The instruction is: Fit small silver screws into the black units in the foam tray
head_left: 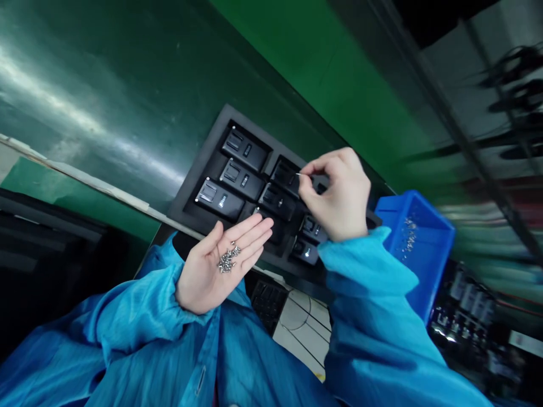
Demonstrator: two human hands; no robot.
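A black foam tray (pixel 190 182) lies tilted across the view, with several black plastic units (pixel 244 150) in its slots, some with small light lettering. My left hand (pixel 223 260) is palm up over the tray's near edge, its fingers stretched out, and a small pile of metal screws (pixel 228 260) rests on the palm. Above the units right of the tray's middle is my right hand (pixel 335 189). Its thumb and index finger pinch a tiny, thin, bright piece, which looks like a screw.
Right of the tray stands a blue plastic bin (pixel 428 249) with small metal pieces inside. The green work surface (pixel 127 73) extends behind and left. Dark parts (pixel 466 305) in rows sit at the far right.
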